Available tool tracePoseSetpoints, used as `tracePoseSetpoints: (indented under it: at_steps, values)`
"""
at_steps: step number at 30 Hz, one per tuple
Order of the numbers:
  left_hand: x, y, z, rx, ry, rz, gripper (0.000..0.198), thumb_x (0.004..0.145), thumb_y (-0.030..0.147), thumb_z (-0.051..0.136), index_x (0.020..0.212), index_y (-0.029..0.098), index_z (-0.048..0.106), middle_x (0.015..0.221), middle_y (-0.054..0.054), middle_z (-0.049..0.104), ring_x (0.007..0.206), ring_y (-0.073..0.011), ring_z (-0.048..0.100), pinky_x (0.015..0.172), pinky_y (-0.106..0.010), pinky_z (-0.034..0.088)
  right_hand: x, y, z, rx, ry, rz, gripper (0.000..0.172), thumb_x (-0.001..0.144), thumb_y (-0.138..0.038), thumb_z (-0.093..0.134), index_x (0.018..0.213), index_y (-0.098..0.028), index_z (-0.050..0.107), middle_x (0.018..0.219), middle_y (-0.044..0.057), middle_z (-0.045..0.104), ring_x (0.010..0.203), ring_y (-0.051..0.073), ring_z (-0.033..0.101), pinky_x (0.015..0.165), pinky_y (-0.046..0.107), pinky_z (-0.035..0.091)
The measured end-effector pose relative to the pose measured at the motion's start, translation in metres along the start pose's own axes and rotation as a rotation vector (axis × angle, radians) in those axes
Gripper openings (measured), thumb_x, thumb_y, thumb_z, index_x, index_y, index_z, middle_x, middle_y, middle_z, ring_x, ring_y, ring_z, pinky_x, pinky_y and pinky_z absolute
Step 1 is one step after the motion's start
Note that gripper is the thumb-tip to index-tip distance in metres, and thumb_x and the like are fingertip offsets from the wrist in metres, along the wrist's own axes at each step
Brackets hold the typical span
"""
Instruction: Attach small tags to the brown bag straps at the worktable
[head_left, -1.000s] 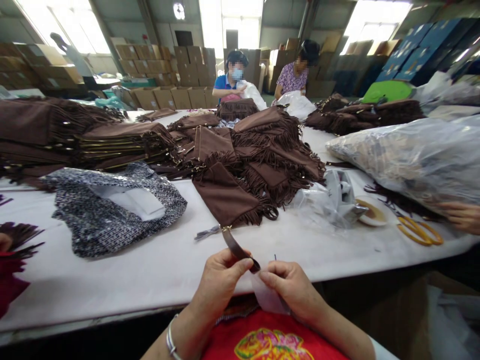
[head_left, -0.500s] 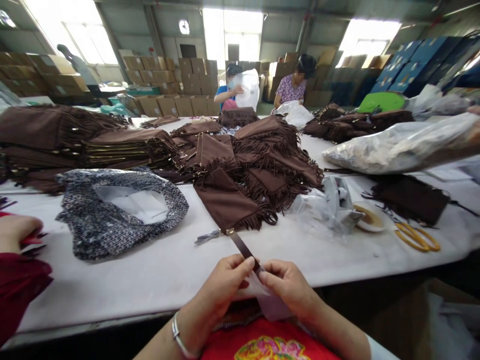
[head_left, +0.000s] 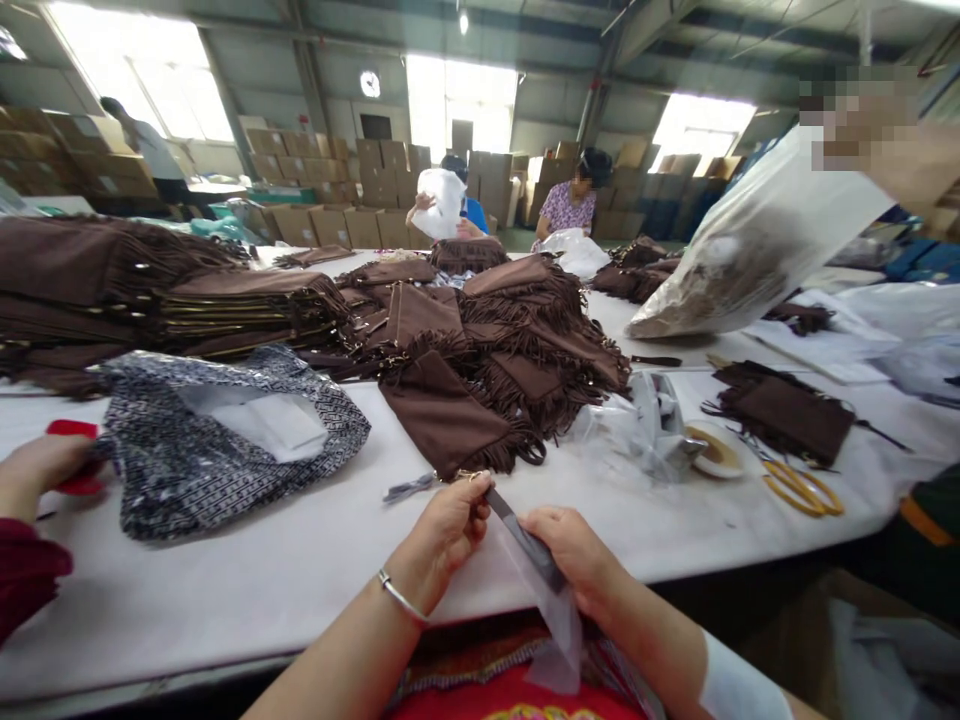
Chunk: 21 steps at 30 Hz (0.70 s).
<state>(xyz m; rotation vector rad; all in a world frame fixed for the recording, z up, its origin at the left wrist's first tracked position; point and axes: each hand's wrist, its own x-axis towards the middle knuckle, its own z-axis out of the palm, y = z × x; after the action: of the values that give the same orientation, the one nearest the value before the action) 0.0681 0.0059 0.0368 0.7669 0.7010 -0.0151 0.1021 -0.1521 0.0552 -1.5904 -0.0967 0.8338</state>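
Observation:
In front of me a dark brown strap (head_left: pixel 529 538) runs from a brown fringed bag (head_left: pixel 446 415) down towards my body. My left hand (head_left: pixel 450 530) is closed, pinching the strap's upper end beside a gold clasp. Lower along the strap, my right hand (head_left: pixel 581 555) has its fingers wrapped round it and a thin clear plastic sleeve (head_left: pixel 559 640), which hangs down over my red clothing. The sleeve seems to cover the strap's lower part. Just left of the clasp, a bunch of grey strips (head_left: pixel 409 487) lies on the white table (head_left: pixel 300 590).
Brown fringed bags (head_left: pixel 525 310) are heaped ahead, with stacks (head_left: pixel 247 300) to the left. A black-and-white patterned bag (head_left: pixel 225 490) lies nearer. Yellow-handled scissors (head_left: pixel 802 490) and a tape roll (head_left: pixel 712 450) lie right. Co-workers' hands hold a red object (head_left: pixel 75 455) and a large plastic bag (head_left: pixel 735 250).
My hands have moved apart: the left up to the clasp, the right down along the strap. At right, a person has raised the large plastic bag. The co-worker's left-side hand reaches the patterned bag.

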Motion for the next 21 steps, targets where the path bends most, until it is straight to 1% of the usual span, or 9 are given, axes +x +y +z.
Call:
tracePoseSetpoints:
  at_steps: [2, 6, 8, 10, 12, 14, 16, 18, 21]
  values:
    - [-0.001, -0.003, 0.001, -0.014, 0.018, -0.04, 0.009, 0.086, 0.021, 0.063, 0.08, 0.015, 0.058, 0.057, 0.004, 0.05, 0.041, -0.0043, 0.043, 0.039, -0.014, 0.026, 0.015, -0.008, 0.003, -0.073, -0.006, -0.013, 0.024, 0.065, -0.039, 0.064, 0.059, -0.018, 0.054, 0.052, -0.004, 0.05, 0.049, 0.009, 0.037, 0.048, 0.025, 0.026]
    - [-0.008, -0.005, -0.006, -0.005, -0.007, -0.057, 0.014, 0.086, 0.022, 0.063, 0.076, 0.015, 0.056, 0.055, 0.004, 0.049, 0.041, -0.0061, 0.042, 0.039, -0.016, 0.026, 0.034, -0.018, 0.011, -0.175, -0.051, -0.068, 0.018, 0.059, -0.034, 0.06, 0.055, -0.017, 0.056, 0.052, -0.003, 0.05, 0.052, 0.01, 0.039, 0.05, 0.026, 0.03]
    - [-0.011, -0.002, -0.012, 0.016, -0.016, -0.09, 0.02, 0.09, 0.031, 0.061, 0.079, 0.015, 0.057, 0.059, 0.003, 0.053, 0.045, -0.0072, 0.047, 0.042, -0.016, 0.03, 0.036, -0.018, 0.014, -0.214, -0.069, -0.08, 0.019, 0.058, -0.035, 0.06, 0.055, -0.017, 0.056, 0.052, -0.003, 0.049, 0.053, 0.01, 0.038, 0.05, 0.026, 0.029]
    - [-0.013, 0.003, -0.018, 0.059, -0.006, -0.124, 0.031, 0.093, 0.043, 0.055, 0.082, 0.015, 0.058, 0.063, 0.001, 0.056, 0.048, -0.0075, 0.05, 0.044, -0.016, 0.033, 0.034, -0.016, 0.016, -0.242, -0.061, -0.073, 0.021, 0.059, -0.038, 0.06, 0.055, -0.018, 0.054, 0.052, -0.004, 0.046, 0.052, 0.01, 0.036, 0.049, 0.026, 0.027]
    - [-0.012, 0.007, -0.021, 0.172, 0.037, -0.09, 0.035, 0.093, 0.049, 0.052, 0.084, 0.015, 0.058, 0.065, 0.001, 0.057, 0.047, -0.0068, 0.048, 0.043, -0.016, 0.03, 0.032, -0.013, 0.017, -0.25, -0.051, -0.062, 0.023, 0.06, -0.04, 0.06, 0.057, -0.018, 0.053, 0.052, -0.005, 0.045, 0.051, 0.01, 0.035, 0.049, 0.026, 0.026]
    - [-0.01, 0.01, -0.022, 0.323, 0.093, -0.02, 0.031, 0.091, 0.046, 0.055, 0.081, 0.017, 0.057, 0.059, 0.003, 0.053, 0.042, -0.0062, 0.042, 0.041, -0.016, 0.025, 0.032, -0.011, 0.019, -0.253, -0.056, -0.066, 0.023, 0.061, -0.04, 0.059, 0.058, -0.018, 0.054, 0.054, -0.004, 0.046, 0.052, 0.01, 0.036, 0.05, 0.026, 0.027]
    - [-0.009, 0.009, -0.022, 0.44, 0.118, 0.03, 0.026, 0.087, 0.041, 0.058, 0.076, 0.018, 0.055, 0.051, 0.005, 0.047, 0.036, -0.0063, 0.035, 0.039, -0.018, 0.019, 0.034, -0.011, 0.021, -0.273, -0.048, -0.097, 0.021, 0.061, -0.038, 0.058, 0.057, -0.019, 0.053, 0.055, -0.004, 0.045, 0.054, 0.011, 0.036, 0.05, 0.026, 0.027]
    - [-0.01, 0.007, -0.023, 0.499, 0.118, 0.056, 0.023, 0.084, 0.035, 0.059, 0.069, 0.018, 0.055, 0.045, 0.006, 0.042, 0.033, -0.0064, 0.029, 0.037, -0.02, 0.015, 0.038, -0.012, 0.024, -0.299, -0.021, -0.121, 0.019, 0.062, -0.036, 0.056, 0.054, -0.019, 0.051, 0.054, -0.004, 0.043, 0.053, 0.011, 0.035, 0.05, 0.027, 0.027]
    - [-0.015, 0.006, -0.027, 0.564, 0.114, 0.12, 0.022, 0.08, 0.028, 0.062, 0.062, 0.017, 0.055, 0.044, 0.006, 0.041, 0.033, -0.0059, 0.027, 0.037, -0.021, 0.014, 0.043, -0.013, 0.03, -0.32, 0.017, -0.131, 0.017, 0.064, -0.03, 0.053, 0.05, -0.02, 0.049, 0.052, -0.004, 0.042, 0.053, 0.011, 0.035, 0.05, 0.027, 0.027]
